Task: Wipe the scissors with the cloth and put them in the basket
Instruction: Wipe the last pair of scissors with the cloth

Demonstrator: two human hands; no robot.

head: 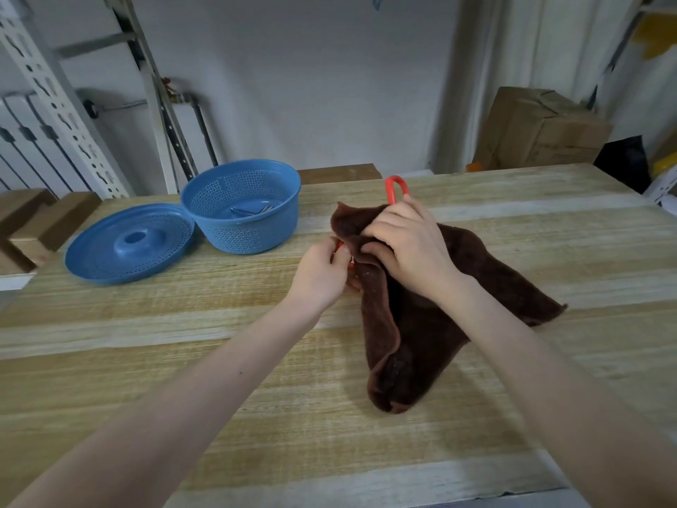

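Clenching the dark brown terry cloth (pixel 421 342) around the red-handled scissors (pixel 389 192), the right hand (pixel 406 243) holds them over the pale wooden table (pixel 183 361) while the left hand (pixel 322 273) pinches their near red handle, right of the blue perforated plastic basket (pixel 249 232).

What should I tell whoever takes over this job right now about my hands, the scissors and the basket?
Left hand: grips a red part at the cloth's left edge, likely the scissors' other handle.
Right hand: holds the brown cloth wrapped over the scissors; one red handle loop sticks out above it.
Basket: open on the table, far left, its lid beside it, some metal items inside.
Done: wiping is under way.
Left: finish wiping, then put the scissors in the basket.
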